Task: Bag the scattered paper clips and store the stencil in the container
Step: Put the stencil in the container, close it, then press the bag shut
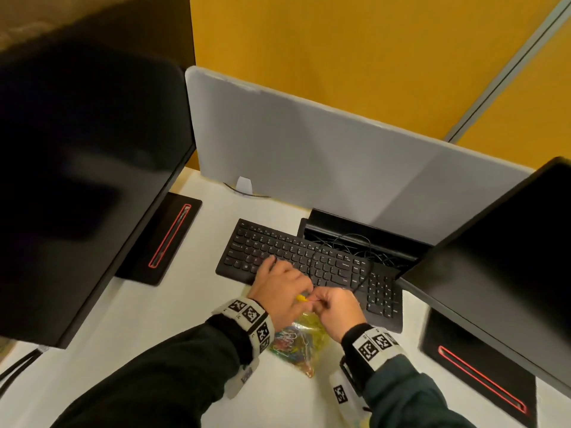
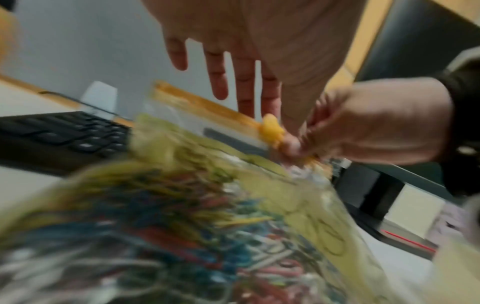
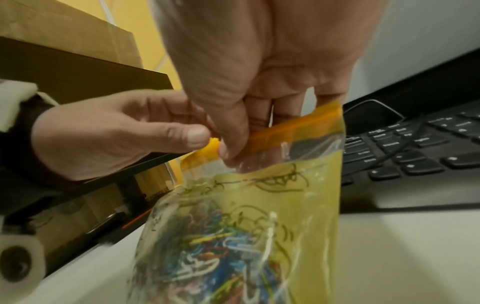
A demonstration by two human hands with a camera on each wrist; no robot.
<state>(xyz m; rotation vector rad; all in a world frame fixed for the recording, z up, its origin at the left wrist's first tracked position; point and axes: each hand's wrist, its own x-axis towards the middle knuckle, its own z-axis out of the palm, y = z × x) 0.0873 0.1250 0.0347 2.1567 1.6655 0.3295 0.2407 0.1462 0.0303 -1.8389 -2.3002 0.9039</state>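
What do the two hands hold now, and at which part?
Both hold the zip bag of paper clips by its orange top strip: the right hand pinches the strip, the left hand pinches the yellow slider.

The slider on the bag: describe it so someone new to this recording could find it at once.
Start at the black keyboard on the white desk; just in front of it both hands hold up a clear bag of coloured paper clips. Along the bag's top runs an orange zip strip. The slider is the small yellow tab on that strip, between the left hand and right hand.
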